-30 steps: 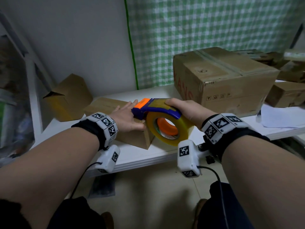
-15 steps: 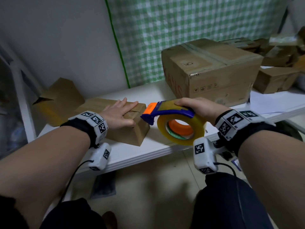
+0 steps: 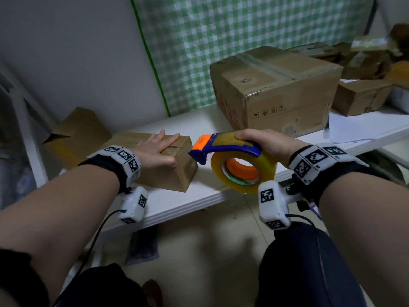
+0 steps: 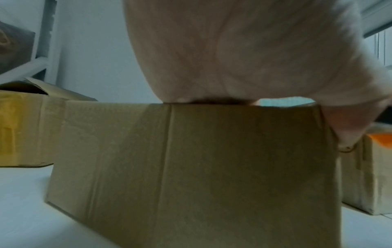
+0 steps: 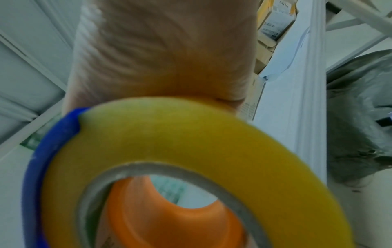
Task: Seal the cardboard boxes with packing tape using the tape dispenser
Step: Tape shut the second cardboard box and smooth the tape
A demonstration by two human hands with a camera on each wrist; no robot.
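Observation:
A small cardboard box (image 3: 177, 171) lies on the white shelf (image 3: 199, 196) at centre left. My left hand (image 3: 158, 149) presses flat on its top with straight fingers; in the left wrist view the palm (image 4: 244, 58) rests on the box's (image 4: 201, 176) upper edge. My right hand (image 3: 265, 144) grips the blue and orange tape dispenser (image 3: 221, 147) with its yellowish tape roll (image 3: 243, 171), held in the air just right of the box, nose toward it and not touching. In the right wrist view the roll (image 5: 180, 142) fills the frame below my palm (image 5: 169, 50).
A large taped box (image 3: 276, 89) stands at the back right, with smaller boxes (image 3: 360, 96) and white paper (image 3: 358, 129) beyond. An open-flapped box (image 3: 75, 134) sits at far left by a white rack upright. A green checked curtain hangs behind.
The dispenser has come off the small box's top and moved right, clear of the box. My left hand stays flat on the box. The head view has shifted.

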